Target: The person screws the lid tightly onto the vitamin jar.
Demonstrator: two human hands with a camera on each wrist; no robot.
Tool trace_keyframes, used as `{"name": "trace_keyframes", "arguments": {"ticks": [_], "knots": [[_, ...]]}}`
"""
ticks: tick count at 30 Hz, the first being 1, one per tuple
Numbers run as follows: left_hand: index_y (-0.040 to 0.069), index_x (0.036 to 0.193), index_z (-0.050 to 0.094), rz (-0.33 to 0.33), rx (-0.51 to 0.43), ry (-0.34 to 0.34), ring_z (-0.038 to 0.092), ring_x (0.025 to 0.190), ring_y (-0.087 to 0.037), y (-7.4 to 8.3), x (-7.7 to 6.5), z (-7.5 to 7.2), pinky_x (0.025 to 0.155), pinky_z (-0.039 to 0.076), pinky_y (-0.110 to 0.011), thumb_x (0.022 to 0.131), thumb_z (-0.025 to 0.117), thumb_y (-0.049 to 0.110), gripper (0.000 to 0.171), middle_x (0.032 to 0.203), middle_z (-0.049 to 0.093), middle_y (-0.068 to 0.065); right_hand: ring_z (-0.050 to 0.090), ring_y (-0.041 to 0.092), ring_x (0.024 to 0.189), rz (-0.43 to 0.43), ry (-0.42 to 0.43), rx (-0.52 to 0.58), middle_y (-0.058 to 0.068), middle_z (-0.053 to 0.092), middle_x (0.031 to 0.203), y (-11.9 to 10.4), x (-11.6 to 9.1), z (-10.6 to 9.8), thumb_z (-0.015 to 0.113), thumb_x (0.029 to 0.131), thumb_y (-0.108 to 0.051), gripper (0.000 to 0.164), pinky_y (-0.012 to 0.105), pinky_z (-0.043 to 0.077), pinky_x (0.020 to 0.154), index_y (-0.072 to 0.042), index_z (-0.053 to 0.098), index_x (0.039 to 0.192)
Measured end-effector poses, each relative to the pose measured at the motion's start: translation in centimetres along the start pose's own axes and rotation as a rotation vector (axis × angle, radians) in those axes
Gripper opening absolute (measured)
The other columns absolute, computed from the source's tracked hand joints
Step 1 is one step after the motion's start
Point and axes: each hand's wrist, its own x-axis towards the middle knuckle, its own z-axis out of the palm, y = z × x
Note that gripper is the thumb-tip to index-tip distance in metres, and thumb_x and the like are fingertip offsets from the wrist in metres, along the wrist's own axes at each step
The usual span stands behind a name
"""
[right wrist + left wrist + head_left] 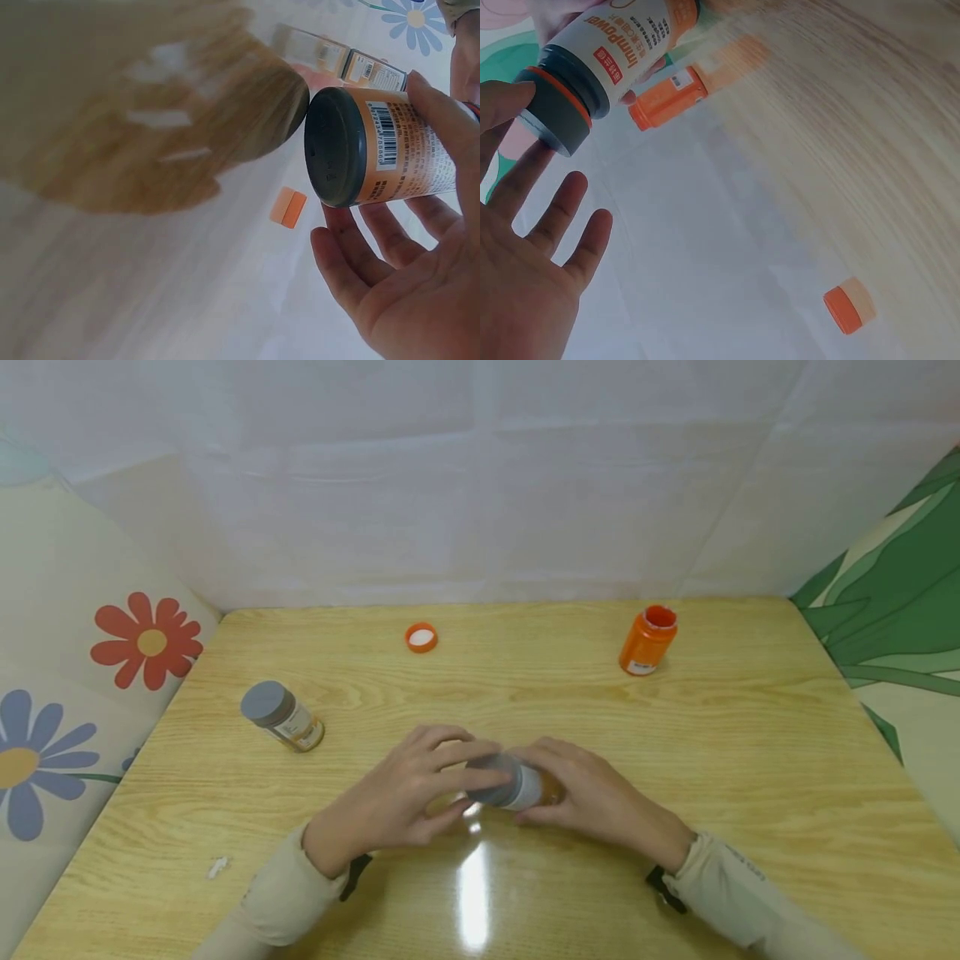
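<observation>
A supplement bottle (529,788) with a dark grey cap (561,109) and a white and orange label is tilted sideways above the middle of the table. My right hand (592,789) grips its body, thumb on one side and fingers on the other; the dark base (334,150) faces the right wrist camera. At the other end, my left hand (408,785) pinches the cap between thumb and index finger, the remaining fingers spread away from it. An orange ring shows along the cap. Whether the cap is loose, I cannot tell.
An uncapped orange bottle (647,643) stands at the back right of the wooden table (517,693). Its orange lid (422,638) lies inside-up at the back. A grey-lidded bottle (285,717) stands on the left. A small white scrap (217,867) lies front left.
</observation>
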Motion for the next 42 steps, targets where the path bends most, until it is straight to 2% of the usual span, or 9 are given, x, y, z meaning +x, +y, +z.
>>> {"name": "trace_keyframes", "arguments": {"ticks": [6,11,16,20,26,31,35,42], "knots": [[0.025,0.131,0.062,-0.002,-0.028,-0.009,0.052,0.127,-0.025,0.1,0.0,0.0,0.105,0.045,-0.047,0.079,0.078,0.016,0.055,0.142,0.058,-0.001,0.064,0.011,0.105,0.012,-0.009,0.010,-0.005,0.066,0.119,0.0,0.0,-0.1,0.085,0.073,-0.039,0.073,0.035,0.056,0.089,-0.022,0.056,0.138],[0.021,0.132,0.060,-0.061,-0.014,0.059,0.053,0.127,-0.024,0.4,0.2,0.5,0.105,0.047,-0.044,0.086,0.075,0.030,0.049,0.141,0.057,-0.006,0.064,0.011,0.105,0.002,0.002,0.013,-0.005,0.066,0.118,0.0,-0.1,0.0,0.086,0.073,-0.038,0.071,0.035,0.056,0.089,-0.023,0.057,0.136],[0.015,0.130,0.061,-0.157,0.061,0.138,0.060,0.111,-0.020,0.7,0.3,1.1,0.095,0.052,-0.040,0.093,0.063,0.051,0.052,0.122,0.065,-0.005,0.064,0.011,0.105,-0.011,0.013,0.016,-0.005,0.067,0.119,0.0,-0.1,0.0,0.086,0.073,-0.037,0.070,0.036,0.056,0.089,-0.022,0.057,0.135],[0.016,0.126,0.065,-0.175,0.106,0.158,0.062,0.097,-0.016,0.8,0.4,1.4,0.089,0.053,-0.037,0.091,0.063,0.053,0.051,0.107,0.067,-0.001,0.064,0.011,0.105,-0.014,0.013,0.019,-0.004,0.067,0.119,0.0,-0.1,0.0,0.086,0.073,-0.037,0.071,0.035,0.056,0.089,-0.021,0.057,0.136],[0.018,0.127,0.065,-0.147,0.086,0.123,0.060,0.098,-0.016,0.8,0.5,1.2,0.089,0.052,-0.036,0.093,0.064,0.045,0.044,0.110,0.068,-0.001,0.064,0.012,0.108,-0.003,-0.003,0.046,-0.004,0.066,0.123,0.0,-0.1,-0.1,0.085,0.074,-0.035,0.072,0.037,0.056,0.093,-0.021,0.055,0.138],[0.021,0.131,0.062,-0.069,0.060,0.061,0.059,0.111,-0.020,0.6,0.4,0.7,0.095,0.051,-0.039,0.083,0.076,0.032,0.050,0.125,0.066,-0.004,0.064,0.013,0.110,-0.016,-0.013,0.074,-0.003,0.066,0.125,0.1,-0.2,-0.3,0.085,0.075,-0.034,0.070,0.039,0.056,0.093,-0.021,0.055,0.137],[0.025,0.131,0.062,-0.016,0.064,0.010,0.056,0.120,-0.023,0.6,0.2,0.3,0.100,0.049,-0.042,0.080,0.079,0.026,0.053,0.135,0.062,-0.004,0.064,0.014,0.110,-0.008,-0.030,0.094,-0.003,0.066,0.125,0.2,-0.2,-0.4,0.084,0.076,-0.034,0.070,0.039,0.056,0.093,-0.021,0.055,0.138],[0.026,0.130,0.062,0.009,0.022,-0.017,0.053,0.125,-0.023,0.8,0.2,0.0,0.102,0.048,-0.045,0.080,0.079,0.020,0.054,0.141,0.058,-0.002,0.063,0.012,0.113,-0.003,-0.050,0.112,-0.005,0.065,0.126,0.3,-0.2,-0.4,0.083,0.076,-0.034,0.072,0.040,0.054,0.097,-0.022,0.054,0.141]]}}
